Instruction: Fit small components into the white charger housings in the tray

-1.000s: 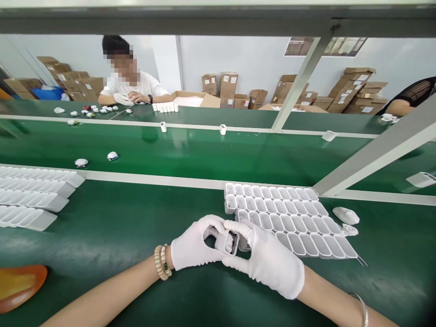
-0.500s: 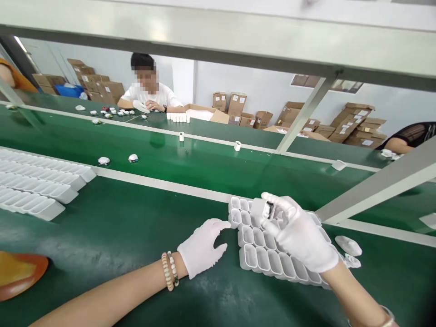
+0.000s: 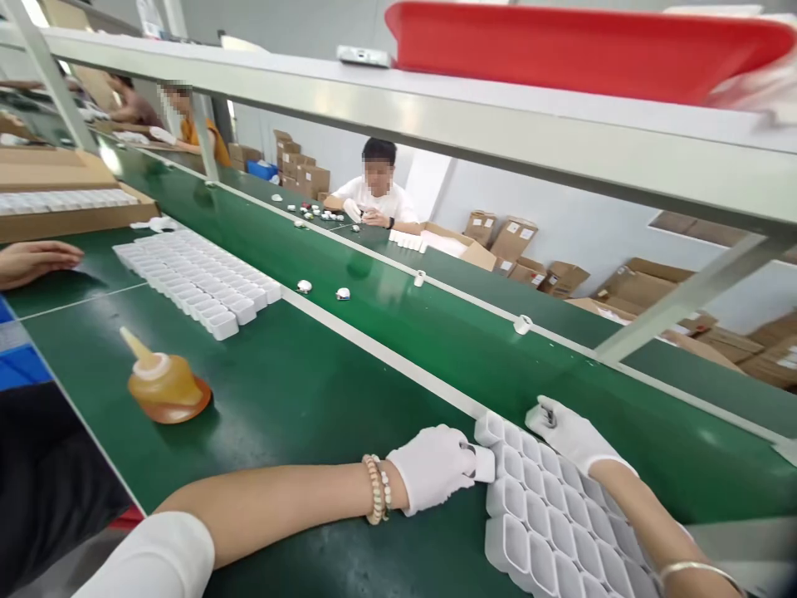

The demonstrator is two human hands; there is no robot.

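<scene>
Both my hands wear white gloves. My left hand (image 3: 436,467) is closed, its fingers pinching the near-left corner of a white tray of empty cells (image 3: 535,515) on the green bench. My right hand (image 3: 569,432) reaches over the tray's far edge to the green conveyor belt (image 3: 436,324), fingers curled round a small white plastic case (image 3: 548,415) with a dark opening. The case is mostly hidden by the glove. A beaded bracelet is on my left wrist, a metal bangle on my right.
A brown glue bottle on an orange dish (image 3: 163,384) stands to the left. Rows of white cell trays (image 3: 196,278) lie further left. Small white parts (image 3: 521,325) ride the belt. A co-worker's hand (image 3: 34,262) rests at far left; others sit across. A red bin (image 3: 579,46) sits overhead.
My view has swung left. My right hand carried the white case from above the tray out to the belt's edge. My left hand moved from the bench onto the tray's corner.
</scene>
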